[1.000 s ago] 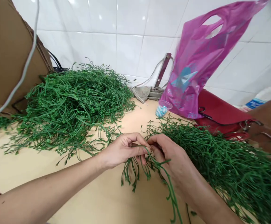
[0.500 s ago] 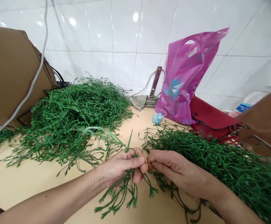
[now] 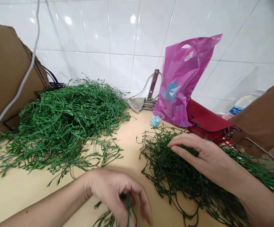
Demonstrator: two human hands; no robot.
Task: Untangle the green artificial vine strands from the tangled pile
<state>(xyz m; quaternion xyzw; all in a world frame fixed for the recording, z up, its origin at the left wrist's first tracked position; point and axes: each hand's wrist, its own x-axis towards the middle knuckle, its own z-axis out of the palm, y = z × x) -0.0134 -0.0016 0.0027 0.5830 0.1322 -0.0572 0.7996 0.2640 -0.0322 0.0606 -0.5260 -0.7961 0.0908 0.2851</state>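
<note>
A: Wall?
B: White tile wall (image 3: 89,28), glossy, thin grey grout lines; spans the view behind the tabletop (image 3: 132,138).
A: Light?
B: Bright round glints (image 3: 133,19) on the upper tiles. Soft grey shadow on the wall at right.
A: Tabletop?
B: Pale beige, plain, runs back towards the wall.
A: Edges?
B: Left, brown cardboard box (image 3: 4,69), pale cable (image 3: 26,75) hanging across it. Far right, brown surface (image 3: 264,116), material unclear.
</note>
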